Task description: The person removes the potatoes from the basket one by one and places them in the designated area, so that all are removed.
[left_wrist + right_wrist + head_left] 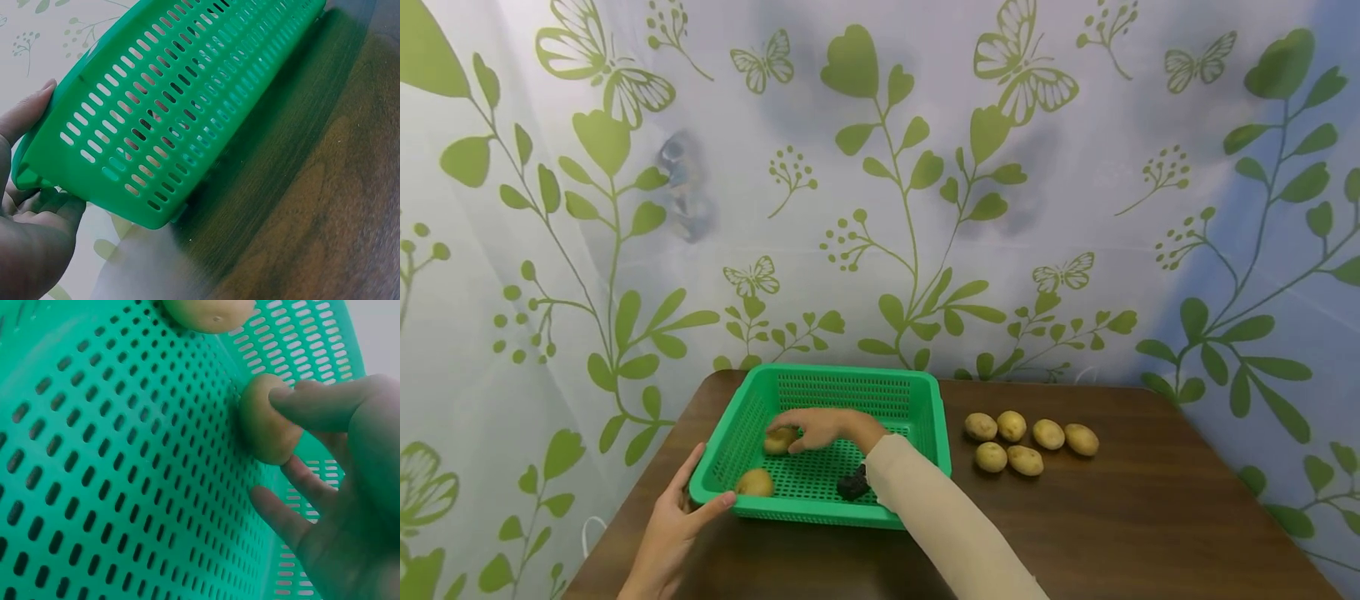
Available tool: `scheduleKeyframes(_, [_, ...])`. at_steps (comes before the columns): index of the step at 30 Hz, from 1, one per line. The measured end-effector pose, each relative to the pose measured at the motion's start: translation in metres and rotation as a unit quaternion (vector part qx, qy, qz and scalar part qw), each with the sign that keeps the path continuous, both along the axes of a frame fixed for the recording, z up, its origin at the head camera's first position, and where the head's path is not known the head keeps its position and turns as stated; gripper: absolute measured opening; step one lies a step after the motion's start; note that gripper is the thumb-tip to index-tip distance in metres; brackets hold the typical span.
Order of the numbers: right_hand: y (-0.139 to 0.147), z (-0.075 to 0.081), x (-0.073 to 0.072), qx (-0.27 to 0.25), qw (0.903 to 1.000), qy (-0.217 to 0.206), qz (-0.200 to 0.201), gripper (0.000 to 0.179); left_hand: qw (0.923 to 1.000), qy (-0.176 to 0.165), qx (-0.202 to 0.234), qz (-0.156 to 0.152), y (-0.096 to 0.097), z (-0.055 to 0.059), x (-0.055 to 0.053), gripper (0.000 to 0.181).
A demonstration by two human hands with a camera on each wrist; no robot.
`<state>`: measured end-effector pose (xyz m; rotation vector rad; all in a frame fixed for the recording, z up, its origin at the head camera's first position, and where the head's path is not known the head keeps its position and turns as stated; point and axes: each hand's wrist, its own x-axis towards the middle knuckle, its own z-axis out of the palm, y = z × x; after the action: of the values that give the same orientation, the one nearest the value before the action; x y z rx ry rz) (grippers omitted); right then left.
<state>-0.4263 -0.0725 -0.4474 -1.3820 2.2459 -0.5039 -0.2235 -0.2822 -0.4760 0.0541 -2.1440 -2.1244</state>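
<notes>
A green plastic basket (842, 510) with slotted walls stands on the brown table. My left hand (667, 525) grips its rim at the near left corner, thumb over the top and fingers curled beneath, as the left wrist view also shows. Inside the basket, my right hand (822, 428) holds a potato (265, 419) near the left wall, with the thumb on one side and fingertips on the other. A second potato (755, 482) lies in the near left corner of the basket, apart from the right hand. Part of the held potato is hidden by the fingers.
Several loose potatoes (1012, 426) lie on the table (1135, 500) to the right of the basket. Behind the table hangs a pale curtain (925, 200) printed with green leaves and butterflies. A small black device (853, 483) shows under the right wrist.
</notes>
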Motion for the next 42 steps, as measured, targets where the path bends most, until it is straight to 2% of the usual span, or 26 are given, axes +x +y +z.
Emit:
scheduleKeyframes(3, [-0.001,0.000,0.002,0.007,0.9991,0.038,0.018,0.050,1.0000,-0.002,-0.005,-0.001,0.000,0.000,0.000,0.091])
scheduleKeyframes(6, [-0.001,0.000,0.003,0.006,0.9982,0.058,0.014,0.047,1.0000,-0.002,-0.006,-0.006,0.000,0.000,-0.001,0.090])
scheduleKeyframes(13, [0.002,-0.001,0.002,-0.007,0.9974,0.066,0.027,0.032,1.0000,0.004,0.006,-0.007,0.001,-0.001,-0.002,0.091])
scheduleKeyframes(22, [0.004,-0.001,-0.001,0.032,0.9973,0.066,0.004,0.036,0.9998,0.008,0.017,-0.007,0.001,0.000,-0.001,0.091])
scheduleKeyframes(26, [0.007,0.002,-0.006,0.018,0.9992,0.033,-0.015,0.036,0.9997,0.010,0.024,-0.005,-0.001,0.002,0.001,0.092])
scheduleKeyframes(32, [0.009,0.007,-0.009,-0.043,0.9980,-0.032,-0.032,0.041,0.9999,0.002,0.017,0.001,-0.001,0.002,0.003,0.093])
scheduleKeyframes(38, [0.011,0.020,-0.003,-0.110,0.9881,-0.098,-0.046,0.041,0.9998,0.005,0.020,0.000,0.000,0.001,0.001,0.092])
scheduleKeyframes(42, [0.014,0.032,-0.001,-0.132,0.9814,-0.125,-0.061,0.036,0.9997,0.004,0.023,-0.001,0.001,0.001,-0.002,0.092])
